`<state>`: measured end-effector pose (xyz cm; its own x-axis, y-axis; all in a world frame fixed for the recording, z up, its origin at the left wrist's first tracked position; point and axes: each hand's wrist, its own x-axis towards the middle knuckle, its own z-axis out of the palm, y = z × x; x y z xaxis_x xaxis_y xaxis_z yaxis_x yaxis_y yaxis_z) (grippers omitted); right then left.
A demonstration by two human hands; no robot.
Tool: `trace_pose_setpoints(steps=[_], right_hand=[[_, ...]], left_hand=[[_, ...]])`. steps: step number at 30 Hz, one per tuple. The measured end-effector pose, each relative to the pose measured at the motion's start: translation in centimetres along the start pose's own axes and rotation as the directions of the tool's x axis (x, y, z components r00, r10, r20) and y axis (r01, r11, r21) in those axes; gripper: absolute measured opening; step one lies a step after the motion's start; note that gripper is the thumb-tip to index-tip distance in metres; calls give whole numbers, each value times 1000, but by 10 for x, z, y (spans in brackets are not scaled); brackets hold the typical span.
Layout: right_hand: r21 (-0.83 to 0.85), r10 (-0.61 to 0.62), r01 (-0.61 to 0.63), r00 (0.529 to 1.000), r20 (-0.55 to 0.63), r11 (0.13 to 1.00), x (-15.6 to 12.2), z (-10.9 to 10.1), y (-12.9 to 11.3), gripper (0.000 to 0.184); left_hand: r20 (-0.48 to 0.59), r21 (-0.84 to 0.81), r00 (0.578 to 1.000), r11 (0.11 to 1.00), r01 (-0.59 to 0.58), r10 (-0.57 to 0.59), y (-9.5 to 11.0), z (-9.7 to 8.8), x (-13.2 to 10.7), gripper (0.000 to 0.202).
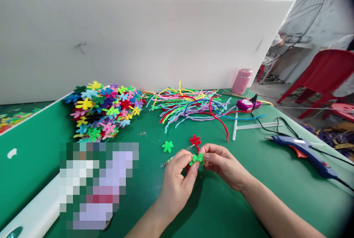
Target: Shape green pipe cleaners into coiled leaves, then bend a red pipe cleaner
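Right now, in the head view, both of your hands meet low in the middle of the frame. Your left hand and your right hand are each pinched shut on the same bright green fuzzy pipe-cleaner piece. It sits between your fingertips, held just above the green counter. Gripping it from both sides likely keeps so small and springy a thing steady and turned up toward your eyes.

Just beyond your fingers, a small green pipe-cleaner flower and a small red pipe-cleaner flower lie flat and apart on the counter. A thin clear pen-like stick lies beside your left hand, partly hidden by it.

In the middle left of the frame is a heaped pile of many-coloured pipe-cleaner flowers, kept together and away from your hands. Right of it, at the centre, is a loose spread of long coloured pipe-cleaner strands, within easy reach.

At the right, a blue hot-glue gun rests on its side with its nozzle pointing left, well apart from your hands, and its black cord trails off the frame. Clear glue sticks lie near it, with a small magenta box and a pink cylindrical bottle behind them. A tall white foam board stands along the counter's far edge, closing off the space.
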<state>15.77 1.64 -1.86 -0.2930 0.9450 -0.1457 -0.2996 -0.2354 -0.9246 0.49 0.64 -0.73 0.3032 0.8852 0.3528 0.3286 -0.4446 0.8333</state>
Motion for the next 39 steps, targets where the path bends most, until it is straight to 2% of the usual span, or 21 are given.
trace_pose_setpoints(steps=[6,10,17,21,27,34,39], right_hand=[[-239,-207,199,978,-7,950,-1,4,0,8],[-290,-223,197,973,-60,937,-3,3,-3,15],[-238,-171,174,985,36,956,-3,1,-4,19],[-239,-122,140,989,87,961,-3,-1,-8,18],[-120,-118,125,991,64,985,-3,-1,-7,15],[38,0,-5,991,136,999,-2,-1,3,15],[123,77,-97,985,157,988,-1,-2,5,19]], left_hand=[[53,-23,993,994,111,-110,1,-2,1,22],[93,-119,969,963,240,-230,-1,-3,2,25],[252,-383,891,807,450,-377,-6,-1,3,23],[297,-497,872,717,489,-389,-10,1,3,19],[370,-631,855,577,519,-364,-6,1,4,16],[394,-622,867,605,496,-306,-10,-2,5,15],[419,-598,856,618,511,-302,-13,-6,5,17]])
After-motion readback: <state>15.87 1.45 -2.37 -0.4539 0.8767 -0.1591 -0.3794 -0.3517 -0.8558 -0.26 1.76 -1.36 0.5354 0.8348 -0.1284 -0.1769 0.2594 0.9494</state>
